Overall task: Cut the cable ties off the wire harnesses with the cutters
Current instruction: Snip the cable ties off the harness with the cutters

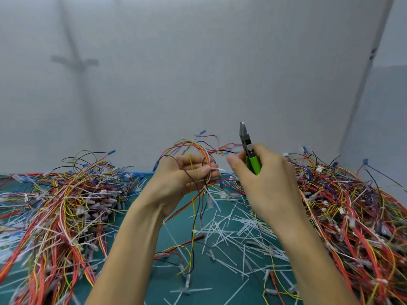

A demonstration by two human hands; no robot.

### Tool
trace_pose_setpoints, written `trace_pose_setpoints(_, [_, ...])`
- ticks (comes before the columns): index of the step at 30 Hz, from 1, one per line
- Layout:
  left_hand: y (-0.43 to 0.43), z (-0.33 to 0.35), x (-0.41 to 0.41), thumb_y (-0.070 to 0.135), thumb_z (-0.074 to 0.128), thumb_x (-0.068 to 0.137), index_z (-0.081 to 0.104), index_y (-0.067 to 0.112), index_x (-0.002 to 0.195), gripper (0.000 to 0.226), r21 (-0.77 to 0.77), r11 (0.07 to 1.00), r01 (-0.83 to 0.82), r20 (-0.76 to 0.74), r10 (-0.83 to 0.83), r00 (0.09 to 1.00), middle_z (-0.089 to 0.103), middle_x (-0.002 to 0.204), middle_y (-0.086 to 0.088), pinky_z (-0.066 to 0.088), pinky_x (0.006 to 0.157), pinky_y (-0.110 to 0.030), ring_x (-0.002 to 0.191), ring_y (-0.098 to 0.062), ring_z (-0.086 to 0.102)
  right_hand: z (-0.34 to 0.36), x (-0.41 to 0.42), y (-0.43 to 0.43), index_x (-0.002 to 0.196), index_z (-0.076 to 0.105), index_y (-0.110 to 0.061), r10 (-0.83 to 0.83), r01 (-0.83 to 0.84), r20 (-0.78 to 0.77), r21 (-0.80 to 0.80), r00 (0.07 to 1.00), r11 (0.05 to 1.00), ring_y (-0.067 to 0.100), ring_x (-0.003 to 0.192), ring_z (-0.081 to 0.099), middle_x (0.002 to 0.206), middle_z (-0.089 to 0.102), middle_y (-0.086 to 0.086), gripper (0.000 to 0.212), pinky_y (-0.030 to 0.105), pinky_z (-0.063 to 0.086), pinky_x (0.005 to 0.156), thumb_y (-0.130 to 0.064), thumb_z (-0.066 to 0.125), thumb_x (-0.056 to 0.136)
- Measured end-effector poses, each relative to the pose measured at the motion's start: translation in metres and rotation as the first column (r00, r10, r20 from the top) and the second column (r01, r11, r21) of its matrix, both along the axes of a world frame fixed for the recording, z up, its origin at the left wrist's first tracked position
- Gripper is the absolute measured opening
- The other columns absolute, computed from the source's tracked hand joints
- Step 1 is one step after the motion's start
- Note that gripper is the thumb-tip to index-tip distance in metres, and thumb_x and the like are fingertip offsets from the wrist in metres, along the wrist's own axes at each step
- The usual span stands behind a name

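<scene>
Flanking wire piles (66, 205), cut ties (222, 232) littering mat (215, 279)

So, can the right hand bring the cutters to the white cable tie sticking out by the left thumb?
Probably yes. The cable tie juts from the wire harness in the left hand toward the right hand, open air between. The cutters point upward, though, and must tilt down first.

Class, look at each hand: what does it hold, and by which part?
The left hand grips a wire harness around its looped wires; the right hand holds the cutters by their green handles.
</scene>
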State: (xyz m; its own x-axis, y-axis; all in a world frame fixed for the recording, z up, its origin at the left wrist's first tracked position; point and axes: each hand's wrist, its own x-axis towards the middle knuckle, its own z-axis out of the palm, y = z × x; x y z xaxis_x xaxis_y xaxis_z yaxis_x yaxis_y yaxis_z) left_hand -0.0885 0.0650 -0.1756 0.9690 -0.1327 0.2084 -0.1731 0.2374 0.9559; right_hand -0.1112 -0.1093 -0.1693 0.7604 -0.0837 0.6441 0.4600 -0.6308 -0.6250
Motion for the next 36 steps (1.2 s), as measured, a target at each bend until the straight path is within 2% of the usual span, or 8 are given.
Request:
trace_pose_setpoints(5, [0.001,0.004,0.000,-0.008,0.060,0.086,0.063,0.004,0.088,0.012,-0.122,0.978,-0.169,0.010,0.171,0.985,0.076,0.076,-0.005,0.053,0.053,-0.018,0.065,-0.013,0.073,-0.004,0.000,0.004,0.075,0.055,-0.023,0.041,-0.061,-0.164,-0.120,0.986,0.991,0.012,0.065,0.052,0.063,0.055,-0.005,0.039,0.028,0.038,0.057,-0.059,0.052,0.090])
trace_pose_setpoints(8, [0.002,0.004,0.001,-0.007,0.061,0.086,0.062,0.007,0.084,0.014,-0.173,0.962,-0.211,0.016,0.217,0.976,0.076,0.079,-0.007,0.054,0.056,-0.019,0.067,-0.015,0.074,-0.007,0.000,0.008,0.069,0.049,-0.023,0.069,-0.118,-0.244,-0.190,0.967,0.975,0.016,0.065,0.052,0.064,0.055,-0.003,0.048,0.032,0.039,0.057,-0.065,0.041,0.091])
trace_pose_setpoints(11, [0.002,0.004,0.001,-0.003,0.063,0.087,0.066,0.005,0.094,0.012,-0.148,0.965,-0.215,0.038,0.223,0.974,0.077,0.086,-0.006,0.054,0.059,-0.018,0.072,-0.014,0.074,-0.012,0.001,0.015,0.076,0.055,-0.022,0.109,-0.191,-0.325,-0.231,0.940,0.954,0.026,0.081,0.060,0.079,0.066,0.002,0.055,0.041,0.048,0.076,-0.064,0.025,0.095])
trace_pose_setpoints(13, [0.000,0.004,0.001,-0.002,0.063,0.087,0.067,0.003,0.099,0.014,-0.125,0.970,-0.209,0.047,0.216,0.975,0.077,0.089,-0.005,0.053,0.058,-0.017,0.073,-0.012,0.073,-0.015,0.000,0.019,0.078,0.055,-0.020,0.116,-0.200,-0.339,-0.227,0.934,0.953,0.029,0.086,0.060,0.084,0.067,0.005,0.056,0.043,0.048,0.081,-0.061,0.023,0.098])
trace_pose_setpoints(17, [-0.004,0.005,0.000,-0.001,0.065,0.086,0.067,0.002,0.100,0.015,-0.104,0.975,-0.197,0.054,0.203,0.978,0.076,0.096,-0.008,0.057,0.063,-0.020,0.076,-0.015,0.073,-0.016,-0.003,0.025,0.081,0.056,-0.022,0.088,-0.169,-0.322,-0.232,0.943,0.958,0.028,0.087,0.058,0.087,0.066,0.003,0.056,0.041,0.046,0.078,-0.058,0.016,0.100])
trace_pose_setpoints(21, [-0.008,0.006,-0.001,0.001,0.068,0.084,0.066,0.005,0.098,0.014,-0.092,0.975,-0.200,0.052,0.206,0.977,0.077,0.092,-0.008,0.053,0.057,-0.017,0.073,-0.015,0.072,-0.015,-0.003,0.028,0.079,0.048,-0.026,0.062,-0.136,-0.298,-0.233,0.953,0.963,0.026,0.081,0.051,0.088,0.064,0.003,0.050,0.040,0.041,0.071,-0.055,0.015,0.102])
trace_pose_setpoints(26, [-0.009,0.006,-0.001,0.002,0.068,0.085,0.064,0.002,0.103,0.019,-0.103,0.975,-0.198,0.042,0.203,0.978,0.077,0.091,-0.009,0.053,0.058,-0.017,0.074,-0.015,0.073,-0.015,-0.003,0.026,0.092,0.059,-0.023,0.034,-0.120,-0.311,-0.262,0.950,0.958,0.025,0.083,0.053,0.091,0.065,0.000,0.056,0.039,0.041,0.071,-0.055,0.013,0.102])
trace_pose_setpoints(36, [-0.010,0.007,-0.002,0.003,0.069,0.084,0.064,0.001,0.107,0.023,-0.078,0.979,-0.186,0.055,0.190,0.980,0.077,0.091,-0.008,0.053,0.058,-0.017,0.074,-0.014,0.073,-0.014,-0.004,0.026,0.085,0.048,-0.028,-0.025,-0.069,-0.304,-0.295,0.952,0.953,0.023,0.078,0.045,0.079,0.050,-0.006,0.046,0.037,0.033,0.068,-0.055,0.014,0.102])
